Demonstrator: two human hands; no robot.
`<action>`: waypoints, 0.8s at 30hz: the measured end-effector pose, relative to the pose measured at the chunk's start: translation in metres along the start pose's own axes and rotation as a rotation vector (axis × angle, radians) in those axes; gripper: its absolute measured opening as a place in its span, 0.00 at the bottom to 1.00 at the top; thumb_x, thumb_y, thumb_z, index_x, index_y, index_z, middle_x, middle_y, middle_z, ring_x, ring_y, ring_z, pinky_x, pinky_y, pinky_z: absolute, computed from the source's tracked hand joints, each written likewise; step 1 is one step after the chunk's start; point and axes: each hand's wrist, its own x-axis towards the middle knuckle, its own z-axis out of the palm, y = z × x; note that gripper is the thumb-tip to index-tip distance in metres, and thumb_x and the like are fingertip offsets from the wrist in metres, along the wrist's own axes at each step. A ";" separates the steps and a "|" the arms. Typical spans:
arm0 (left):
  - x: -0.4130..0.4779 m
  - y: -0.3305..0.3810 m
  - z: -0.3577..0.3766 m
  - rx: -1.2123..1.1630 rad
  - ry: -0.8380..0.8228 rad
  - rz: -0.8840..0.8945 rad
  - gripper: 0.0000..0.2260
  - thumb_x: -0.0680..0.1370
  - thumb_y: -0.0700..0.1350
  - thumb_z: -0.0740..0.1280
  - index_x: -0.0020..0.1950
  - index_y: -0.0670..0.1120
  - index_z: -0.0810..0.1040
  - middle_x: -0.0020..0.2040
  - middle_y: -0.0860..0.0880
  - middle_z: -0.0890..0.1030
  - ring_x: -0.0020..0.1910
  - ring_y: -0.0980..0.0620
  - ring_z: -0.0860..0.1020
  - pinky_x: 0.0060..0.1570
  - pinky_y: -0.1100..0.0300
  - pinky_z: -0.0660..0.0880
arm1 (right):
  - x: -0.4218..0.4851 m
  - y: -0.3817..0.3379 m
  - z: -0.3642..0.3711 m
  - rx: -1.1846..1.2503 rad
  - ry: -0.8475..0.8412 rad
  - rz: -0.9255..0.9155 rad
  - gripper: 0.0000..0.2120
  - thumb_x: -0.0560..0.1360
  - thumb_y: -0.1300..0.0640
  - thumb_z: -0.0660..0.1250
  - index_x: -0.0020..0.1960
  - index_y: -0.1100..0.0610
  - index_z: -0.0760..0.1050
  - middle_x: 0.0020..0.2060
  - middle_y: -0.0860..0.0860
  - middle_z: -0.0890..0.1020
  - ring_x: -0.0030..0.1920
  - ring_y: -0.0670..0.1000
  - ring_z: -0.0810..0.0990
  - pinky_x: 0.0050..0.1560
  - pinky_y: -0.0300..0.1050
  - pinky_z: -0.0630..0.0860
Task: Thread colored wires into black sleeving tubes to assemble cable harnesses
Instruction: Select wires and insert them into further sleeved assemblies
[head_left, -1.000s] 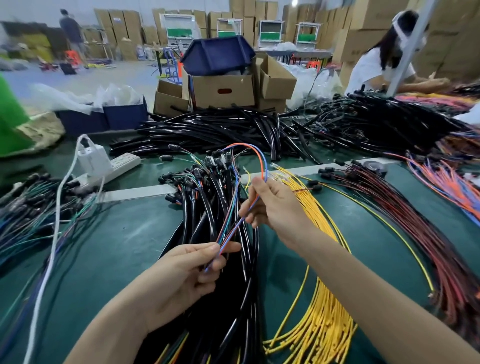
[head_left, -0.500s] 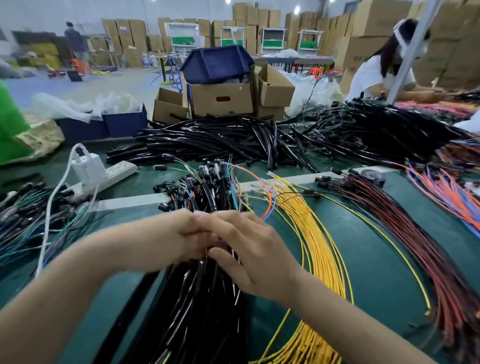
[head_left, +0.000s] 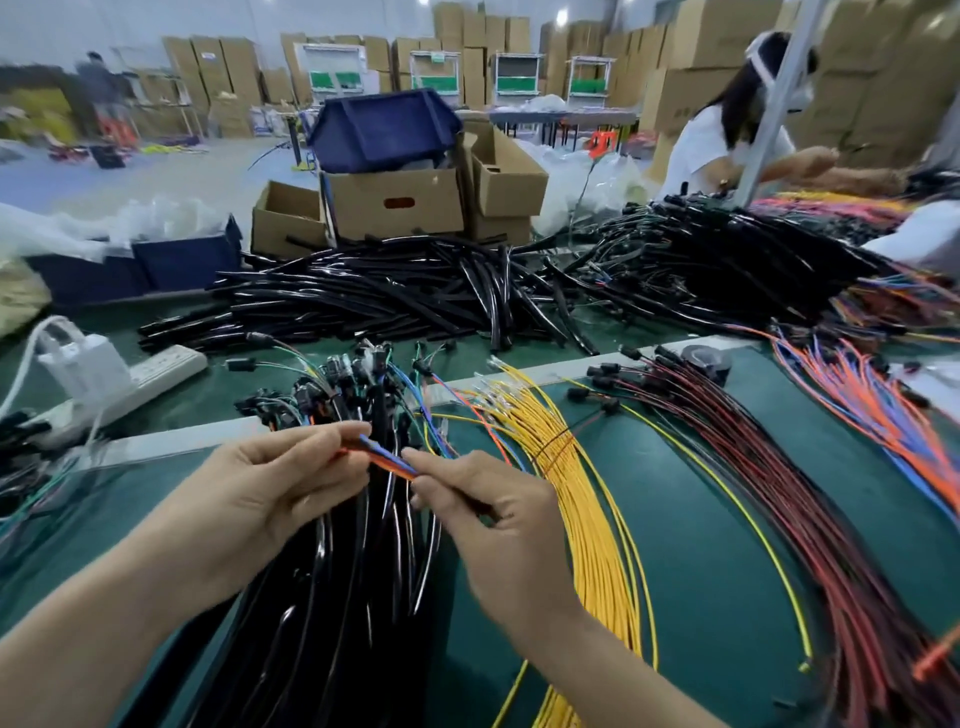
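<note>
Left hand (head_left: 270, 493) and right hand (head_left: 493, 514) had parted a little after meeting over the pile half a second earlier. A second ago they were well apart, with the orange and blue wires (head_left: 385, 457) looping high above them. That loop was gone. A short straight stretch of the wires ran between the two pinches, over the heap of finished black harnesses (head_left: 337, 597).

Left thumb and forefinger were closed on the wire bunch at one end, the other fingers curled under. The right fingertips pinched the same bunch just beside that, and the rest of the wires seemed to run back under the right palm, though blur made this hard to tell.

Judgement: the wires had been gathered and evened into one bundle, so this was prep for threading and not the threading itself. No sleeve showed in either hand. The loose black sleeving tubes (head_left: 389, 291) lay well apart, at the far side of the green table mat (head_left: 701, 571). The yellow wires (head_left: 571, 493) sat untouched just right of the right hand. Next would likely be to fetch a tube and feed the aligned ends in; splayed tips could snag at the tube mouth.
</note>
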 end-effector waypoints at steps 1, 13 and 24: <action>0.002 0.001 0.005 -0.064 -0.015 -0.033 0.14 0.59 0.46 0.77 0.42 0.43 0.86 0.40 0.42 0.85 0.36 0.55 0.84 0.36 0.65 0.79 | 0.001 0.000 -0.002 0.076 -0.014 0.073 0.11 0.73 0.63 0.69 0.54 0.57 0.82 0.36 0.43 0.82 0.38 0.38 0.78 0.43 0.28 0.70; 0.003 0.015 0.038 -0.347 -0.101 -0.250 0.30 0.42 0.42 0.85 0.42 0.38 0.85 0.45 0.40 0.85 0.33 0.54 0.84 0.31 0.61 0.80 | 0.010 -0.010 -0.014 0.350 -0.018 0.248 0.13 0.73 0.69 0.68 0.48 0.53 0.83 0.31 0.47 0.83 0.28 0.40 0.76 0.32 0.25 0.69; 0.010 0.020 0.068 0.143 -0.106 0.010 0.12 0.64 0.45 0.71 0.45 0.47 0.86 0.44 0.44 0.85 0.36 0.56 0.83 0.39 0.66 0.79 | 0.034 -0.019 -0.042 0.465 -0.075 0.419 0.11 0.71 0.66 0.70 0.40 0.50 0.85 0.26 0.48 0.81 0.23 0.44 0.66 0.25 0.32 0.65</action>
